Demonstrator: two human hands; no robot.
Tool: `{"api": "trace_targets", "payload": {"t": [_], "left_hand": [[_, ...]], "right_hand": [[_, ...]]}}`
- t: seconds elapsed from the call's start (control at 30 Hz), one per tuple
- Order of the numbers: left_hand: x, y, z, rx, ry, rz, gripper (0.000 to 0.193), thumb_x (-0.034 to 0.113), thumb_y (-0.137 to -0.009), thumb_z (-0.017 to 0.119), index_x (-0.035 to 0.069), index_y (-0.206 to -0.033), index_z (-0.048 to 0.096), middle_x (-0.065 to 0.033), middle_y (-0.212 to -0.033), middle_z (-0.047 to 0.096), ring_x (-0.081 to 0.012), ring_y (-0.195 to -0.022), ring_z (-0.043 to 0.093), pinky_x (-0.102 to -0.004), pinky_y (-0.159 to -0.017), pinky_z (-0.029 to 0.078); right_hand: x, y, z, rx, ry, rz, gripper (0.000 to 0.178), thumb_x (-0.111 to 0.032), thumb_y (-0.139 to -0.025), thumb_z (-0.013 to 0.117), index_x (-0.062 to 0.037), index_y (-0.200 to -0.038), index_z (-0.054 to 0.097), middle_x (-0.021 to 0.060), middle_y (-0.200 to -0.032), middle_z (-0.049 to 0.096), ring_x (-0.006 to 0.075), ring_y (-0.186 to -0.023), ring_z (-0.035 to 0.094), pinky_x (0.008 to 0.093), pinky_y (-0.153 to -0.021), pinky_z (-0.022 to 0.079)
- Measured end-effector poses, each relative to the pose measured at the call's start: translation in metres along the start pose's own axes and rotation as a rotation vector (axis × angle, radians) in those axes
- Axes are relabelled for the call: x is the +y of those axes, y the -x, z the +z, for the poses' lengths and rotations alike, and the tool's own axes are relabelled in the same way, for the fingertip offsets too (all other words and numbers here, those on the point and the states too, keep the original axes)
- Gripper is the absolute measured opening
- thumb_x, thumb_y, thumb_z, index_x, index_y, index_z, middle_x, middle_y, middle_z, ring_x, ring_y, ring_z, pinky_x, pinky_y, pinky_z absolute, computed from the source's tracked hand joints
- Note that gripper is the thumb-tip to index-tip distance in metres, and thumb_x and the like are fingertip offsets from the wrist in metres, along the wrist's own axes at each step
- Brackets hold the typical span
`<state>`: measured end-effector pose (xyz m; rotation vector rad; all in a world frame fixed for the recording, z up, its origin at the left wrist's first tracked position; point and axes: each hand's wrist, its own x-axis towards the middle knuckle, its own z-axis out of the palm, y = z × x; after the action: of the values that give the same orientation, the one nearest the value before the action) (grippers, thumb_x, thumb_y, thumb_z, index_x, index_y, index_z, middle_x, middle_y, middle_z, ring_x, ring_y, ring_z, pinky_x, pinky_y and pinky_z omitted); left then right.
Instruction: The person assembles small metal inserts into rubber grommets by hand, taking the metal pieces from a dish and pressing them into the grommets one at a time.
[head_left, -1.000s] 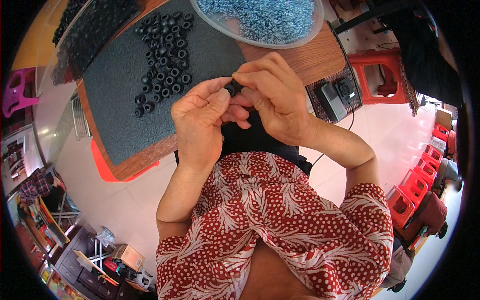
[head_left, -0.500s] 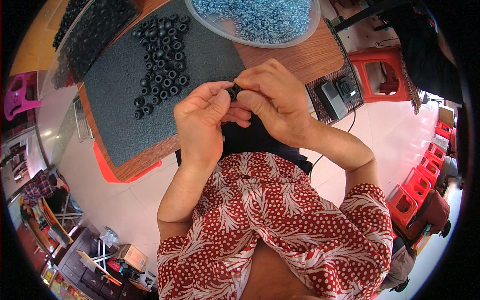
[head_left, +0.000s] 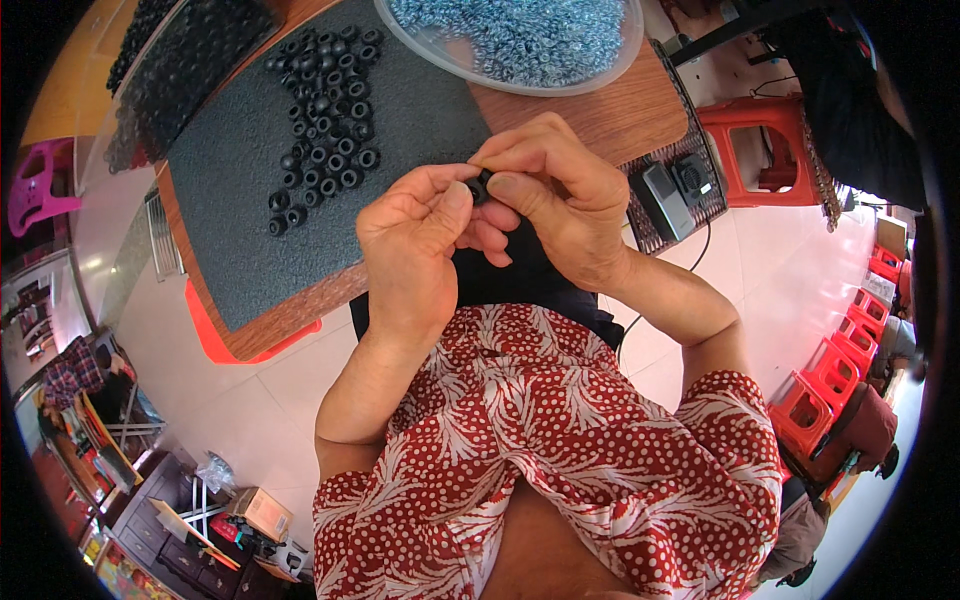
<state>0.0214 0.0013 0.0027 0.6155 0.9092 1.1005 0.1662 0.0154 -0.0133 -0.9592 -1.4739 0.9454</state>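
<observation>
Above the dark foam mat [head_left: 400, 130], my left hand [head_left: 415, 240] and right hand [head_left: 560, 200] pinch one small black rubber ring [head_left: 479, 187] between fingertips; at ten o'clock, finished-looking black rings [head_left: 320, 120] lie clustered (many more, I judge, remain), silvery springs in a clear bowl [head_left: 520, 35] at twelve.

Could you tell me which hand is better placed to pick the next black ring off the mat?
Probably the left hand: the black rings lie on its side, while the right hand pinches the current ring.

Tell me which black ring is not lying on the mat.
The ring pinched between the left hand and right hand. It is held above the lap, while all other rings lie on the mat.
</observation>
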Motion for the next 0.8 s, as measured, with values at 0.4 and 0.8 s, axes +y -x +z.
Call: {"api": "trace_targets", "payload": {"t": [0.4, 0.8], "left_hand": [[-0.006, 0.005, 0.004, 0.043, -0.220, 0.169, 0.018, 0.008, -0.090, 0.049, -0.007, -0.100, 0.055, -0.0090, -0.075, 0.061, -0.0104, -0.061, 0.057, -0.0225, -0.054, 0.049], [0.003, 0.001, -0.002, -0.012, 0.085, -0.130, 0.018, 0.007, -0.090, 0.047, -0.008, -0.099, 0.053, -0.0183, -0.075, 0.061, -0.0191, -0.056, 0.059, -0.0299, -0.048, 0.050]], "right_hand": [[-0.012, 0.000, 0.005, 0.003, -0.292, 0.285, 0.006, 0.004, -0.078, 0.059, 0.0014, -0.083, 0.058, 0.0085, -0.099, 0.055, 0.0100, -0.078, 0.053, 0.0224, -0.066, 0.046], [-0.005, 0.000, 0.003, -0.035, -0.097, 0.035, 0.007, 0.007, -0.077, 0.057, 0.0017, -0.082, 0.056, 0.0091, -0.095, 0.056, 0.0120, -0.081, 0.053, 0.0233, -0.068, 0.045]]}}
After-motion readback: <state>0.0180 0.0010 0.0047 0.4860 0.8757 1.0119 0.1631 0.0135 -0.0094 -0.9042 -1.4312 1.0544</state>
